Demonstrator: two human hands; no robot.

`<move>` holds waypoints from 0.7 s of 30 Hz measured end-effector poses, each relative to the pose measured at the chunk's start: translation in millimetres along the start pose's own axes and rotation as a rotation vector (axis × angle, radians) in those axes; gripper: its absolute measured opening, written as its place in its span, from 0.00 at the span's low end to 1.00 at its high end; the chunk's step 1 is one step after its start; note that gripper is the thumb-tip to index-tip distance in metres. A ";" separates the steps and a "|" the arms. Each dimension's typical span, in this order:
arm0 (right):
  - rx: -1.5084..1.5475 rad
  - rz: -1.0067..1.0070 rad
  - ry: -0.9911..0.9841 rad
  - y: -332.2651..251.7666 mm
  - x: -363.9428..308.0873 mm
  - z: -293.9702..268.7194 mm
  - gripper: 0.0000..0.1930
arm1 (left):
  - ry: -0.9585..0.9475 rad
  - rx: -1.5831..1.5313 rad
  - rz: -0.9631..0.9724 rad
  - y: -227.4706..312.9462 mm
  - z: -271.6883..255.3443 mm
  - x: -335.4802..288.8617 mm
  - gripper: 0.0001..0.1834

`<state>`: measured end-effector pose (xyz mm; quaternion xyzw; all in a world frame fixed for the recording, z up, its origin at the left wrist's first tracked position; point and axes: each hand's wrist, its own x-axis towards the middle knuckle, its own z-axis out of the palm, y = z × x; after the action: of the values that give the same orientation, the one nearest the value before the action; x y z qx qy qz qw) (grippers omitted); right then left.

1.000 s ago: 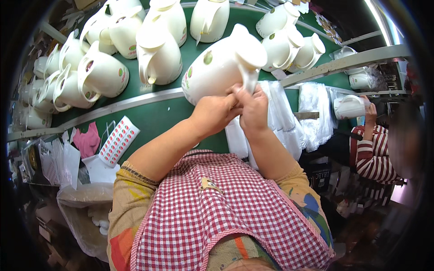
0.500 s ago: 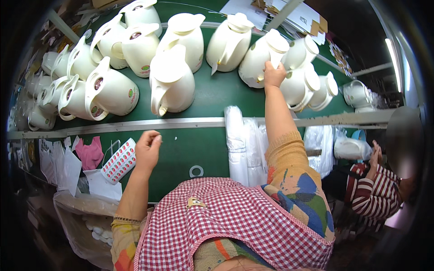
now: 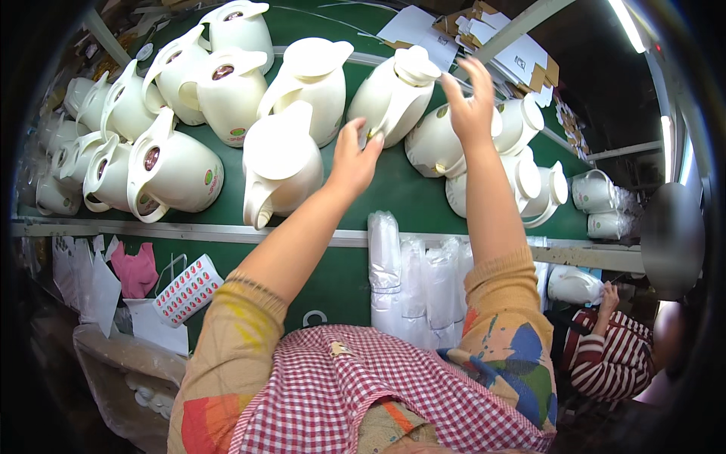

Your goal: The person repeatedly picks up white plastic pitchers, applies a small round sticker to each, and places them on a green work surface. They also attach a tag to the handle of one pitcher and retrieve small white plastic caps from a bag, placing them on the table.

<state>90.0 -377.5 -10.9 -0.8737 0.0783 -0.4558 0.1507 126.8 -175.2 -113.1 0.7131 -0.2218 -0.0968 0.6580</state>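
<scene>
My left hand (image 3: pixel 354 160) is held up with thumb and fingers apart, at the lower end of the handle of a cream thermos jug (image 3: pixel 395 98); whether it touches the handle I cannot tell. On the other side of this jug, my right hand (image 3: pixel 472 106) is open near its lid, fingers spread. Partly behind my right wrist lies another thermos jug (image 3: pixel 432 144), tilted on the green bench (image 3: pixel 340 208). A further jug (image 3: pixel 281 163) stands left of my left hand, its lid and spout toward me.
Several cream jugs (image 3: pixel 178 170) crowd the left, more (image 3: pixel 522 125) the right. Rolled clear plastic bags (image 3: pixel 386 265) lie below the metal rail (image 3: pixel 302 234). A sticker sheet (image 3: pixel 187 290), pink cloth (image 3: pixel 134 268) and white ring (image 3: pixel 314 318) lie nearer. At right, a striped-sleeved co-worker (image 3: pixel 616 352) handles a bagged jug (image 3: pixel 573 286).
My right hand has let go of the jug at right and moved up, fingers spreading. My left hand has risen from the near bench across the rail to the middle jug's handle.
</scene>
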 end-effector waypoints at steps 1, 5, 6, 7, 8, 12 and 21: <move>-0.024 0.031 -0.091 2.3 18.9 17.0 0.28 | 0.059 0.047 0.008 -13.3 18.1 20.1 0.24; 0.000 0.245 -0.659 24.7 43.4 62.1 0.37 | -0.211 -0.129 -0.073 -23.2 50.3 45.3 0.16; -0.144 0.149 -0.740 26.2 44.5 64.2 0.35 | -0.292 -0.251 -0.129 -22.5 50.7 46.0 0.16; -0.130 0.112 -0.710 28.1 44.2 61.5 0.34 | -0.302 -0.305 -0.125 -21.6 50.2 45.7 0.15; -0.112 0.070 -0.686 25.9 41.9 57.3 0.33 | -0.305 -0.361 -0.124 -20.9 47.5 43.1 0.14; -0.019 -0.066 -0.591 12.6 15.7 13.8 0.32 | -0.270 -0.346 -0.094 14.5 32.8 9.3 0.14; 0.095 -0.247 -0.700 -81.5 -49.8 -112.1 0.30 | -0.463 -0.058 0.106 87.1 -54.0 -93.3 0.13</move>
<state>-30.4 -308.6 38.2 -0.9715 -0.1052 -0.1476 0.1527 51.1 -88.6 -35.8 0.6402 -0.4011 -0.2296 0.6137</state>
